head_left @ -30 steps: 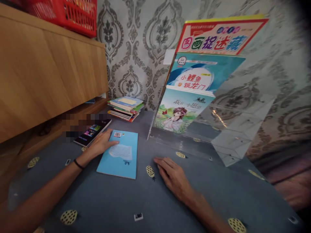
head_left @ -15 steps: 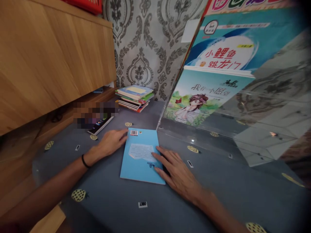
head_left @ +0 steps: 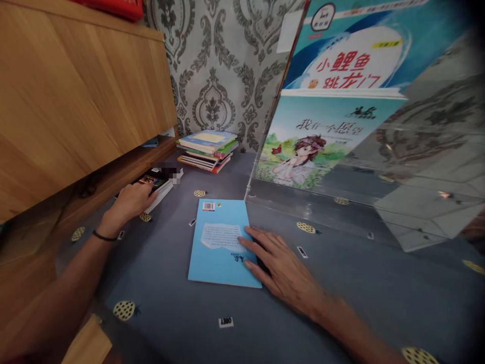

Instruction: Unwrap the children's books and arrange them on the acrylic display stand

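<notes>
A light blue book (head_left: pixel 212 258) lies flat on the table, its back cover with a barcode and printed text facing up. My right hand (head_left: pixel 282 260) rests along its right edge, fingers spread and fingertips on the cover. Farther left, my left hand (head_left: pixel 131 202) is at the near end of a dark-covered thick book (head_left: pixel 163 188), fingers bent over it and closed on its edge. That book's white page edges face me; part of its cover is blurred out and part is under my hand.
A stack of books (head_left: pixel 208 149) stands against the patterned wall. On the right, a clear acrylic stand (head_left: pixel 326 199) holds upright picture books (head_left: pixel 322 136). A wooden cabinet (head_left: pixel 91 91) borders the left side, with a red basket (head_left: pixel 117 7) on top. A grey pineapple-print cloth (head_left: pixel 170 313) covers the table.
My left hand has left the blue book's upper left corner and moved left onto the dark-covered book. My right hand stays on the blue book. The view has shifted slightly.
</notes>
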Demonstrator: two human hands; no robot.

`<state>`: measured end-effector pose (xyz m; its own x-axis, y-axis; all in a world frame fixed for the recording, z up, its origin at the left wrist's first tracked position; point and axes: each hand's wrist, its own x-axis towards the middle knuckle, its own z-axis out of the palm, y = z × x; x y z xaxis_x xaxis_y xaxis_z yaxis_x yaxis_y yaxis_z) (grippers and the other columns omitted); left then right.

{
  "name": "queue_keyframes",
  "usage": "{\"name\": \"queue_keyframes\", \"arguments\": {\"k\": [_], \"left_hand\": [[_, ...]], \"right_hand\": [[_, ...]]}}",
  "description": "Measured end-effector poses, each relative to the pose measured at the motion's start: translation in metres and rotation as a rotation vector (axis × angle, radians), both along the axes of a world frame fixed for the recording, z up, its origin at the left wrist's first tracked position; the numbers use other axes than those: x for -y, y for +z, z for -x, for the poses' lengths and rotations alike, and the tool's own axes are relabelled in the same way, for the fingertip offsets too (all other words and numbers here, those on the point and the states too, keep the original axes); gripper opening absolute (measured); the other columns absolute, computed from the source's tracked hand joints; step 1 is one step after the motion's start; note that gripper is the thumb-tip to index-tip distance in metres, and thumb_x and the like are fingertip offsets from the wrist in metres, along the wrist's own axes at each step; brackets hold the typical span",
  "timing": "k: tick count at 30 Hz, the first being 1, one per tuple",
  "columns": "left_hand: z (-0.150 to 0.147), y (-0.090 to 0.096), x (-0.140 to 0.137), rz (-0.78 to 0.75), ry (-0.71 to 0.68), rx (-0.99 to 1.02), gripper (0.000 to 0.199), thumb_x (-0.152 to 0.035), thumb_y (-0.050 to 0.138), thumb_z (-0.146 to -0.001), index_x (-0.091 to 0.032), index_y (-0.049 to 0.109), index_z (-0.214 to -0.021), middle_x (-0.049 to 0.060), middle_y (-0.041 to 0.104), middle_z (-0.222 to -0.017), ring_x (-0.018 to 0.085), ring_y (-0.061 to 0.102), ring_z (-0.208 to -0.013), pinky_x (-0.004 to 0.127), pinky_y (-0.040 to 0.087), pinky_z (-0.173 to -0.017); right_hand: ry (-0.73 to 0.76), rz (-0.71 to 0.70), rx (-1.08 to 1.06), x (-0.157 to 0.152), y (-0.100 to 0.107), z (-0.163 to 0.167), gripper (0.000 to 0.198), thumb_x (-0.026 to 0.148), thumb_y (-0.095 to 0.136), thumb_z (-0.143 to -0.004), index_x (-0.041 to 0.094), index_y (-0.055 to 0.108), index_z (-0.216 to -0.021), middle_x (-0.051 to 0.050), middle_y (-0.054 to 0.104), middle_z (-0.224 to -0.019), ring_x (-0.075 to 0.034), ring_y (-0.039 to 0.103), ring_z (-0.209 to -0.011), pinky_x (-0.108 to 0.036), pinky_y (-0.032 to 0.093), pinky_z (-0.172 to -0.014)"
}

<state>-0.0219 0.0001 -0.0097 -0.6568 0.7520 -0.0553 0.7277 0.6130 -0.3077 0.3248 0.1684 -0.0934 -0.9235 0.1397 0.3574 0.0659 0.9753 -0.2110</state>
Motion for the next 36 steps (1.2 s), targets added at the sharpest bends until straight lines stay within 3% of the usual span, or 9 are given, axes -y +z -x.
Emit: {"name": "queue_keyframes", "arguments": {"k": [4,8,13,21,25,29,33,36], "left_hand": [[0.009,0.01,0.0,-0.008,-0.028,0.015,0.046,-0.037,0.029,-0.098,-0.016,0.068,-0.111,0.017,0.073,-0.109,0.033,0.069,-0.101,0.037,0.051,-0.079],[0.019,0.016,0.003,-0.071,-0.056,0.041,0.047,-0.037,0.032,-0.095,-0.018,0.068,-0.118,0.012,0.074,-0.11,0.029,0.068,-0.1,0.033,0.049,-0.079],[0.021,0.021,0.004,-0.105,-0.022,0.068,0.05,-0.033,0.03,-0.094,-0.015,0.069,-0.119,0.014,0.074,-0.109,0.029,0.07,-0.094,0.034,0.049,-0.077],[-0.028,-0.006,-0.008,-0.059,-0.024,-0.045,0.041,-0.031,0.036,-0.096,-0.011,0.067,-0.114,0.022,0.071,-0.11,0.039,0.068,-0.102,0.048,0.053,-0.083],[-0.048,-0.025,-0.021,-0.202,-0.25,0.129,0.044,-0.029,0.04,-0.097,-0.016,0.054,-0.137,0.016,0.063,-0.133,0.033,0.062,-0.12,0.046,0.05,-0.098],[-0.061,-0.05,-0.04,-0.337,-0.535,0.431,0.05,-0.037,0.033,-0.101,-0.023,0.042,-0.149,0.005,0.045,-0.156,0.022,0.044,-0.142,0.039,0.036,-0.117],[-0.068,-0.062,-0.054,-0.361,-0.569,0.484,0.051,-0.041,0.036,-0.101,-0.02,0.046,-0.147,0.009,0.046,-0.154,0.024,0.042,-0.143,0.042,0.035,-0.118],[-0.074,-0.054,-0.053,-0.331,-0.579,0.404,0.046,-0.04,0.04,-0.1,-0.019,0.055,-0.138,0.011,0.058,-0.143,0.027,0.051,-0.135,0.043,0.04,-0.115]], "right_hand": [[-0.003,-0.008,-0.006,-0.001,-0.002,0.0,0.041,0.041,0.044,-0.102,0.022,0.061,-0.134,-0.015,0.057,-0.144,-0.033,0.056,-0.129,-0.057,0.051,-0.101],[-0.002,0.008,-0.013,-0.001,-0.005,0.0,0.04,0.04,0.046,-0.101,0.024,0.06,-0.135,-0.013,0.056,-0.144,-0.032,0.054,-0.13,-0.057,0.05,-0.102],[0.001,-0.001,-0.02,-0.002,-0.005,0.0,0.04,0.041,0.044,-0.102,0.021,0.061,-0.133,-0.015,0.057,-0.143,-0.032,0.056,-0.129,-0.058,0.05,-0.101],[-0.005,0.008,-0.012,0.001,-0.001,0.0,0.039,0.039,0.047,-0.101,0.022,0.062,-0.133,-0.015,0.058,-0.142,-0.032,0.056,-0.128,-0.056,0.049,-0.102],[-0.009,0.02,0.002,0.003,0.002,0.0,0.039,0.038,0.049,-0.101,0.022,0.06,-0.134,-0.015,0.057,-0.143,-0.031,0.055,-0.129,-0.056,0.049,-0.103],[-0.036,0.042,0.048,0.006,0.007,-0.003,0.04,0.038,0.053,-0.099,0.022,0.059,-0.135,-0.014,0.056,-0.146,-0.03,0.053,-0.132,-0.056,0.045,-0.108],[-0.033,0.075,0.081,0.01,0.015,-0.005,0.041,0.036,0.054,-0.099,0.019,0.058,-0.137,-0.016,0.053,-0.148,-0.029,0.049,-0.136,-0.052,0.044,-0.111],[-0.025,0.097,0.058,0.011,0.021,-0.006,0.038,0.033,0.054,-0.099,0.019,0.061,-0.133,-0.015,0.057,-0.144,-0.027,0.051,-0.134,-0.047,0.044,-0.111]]}}
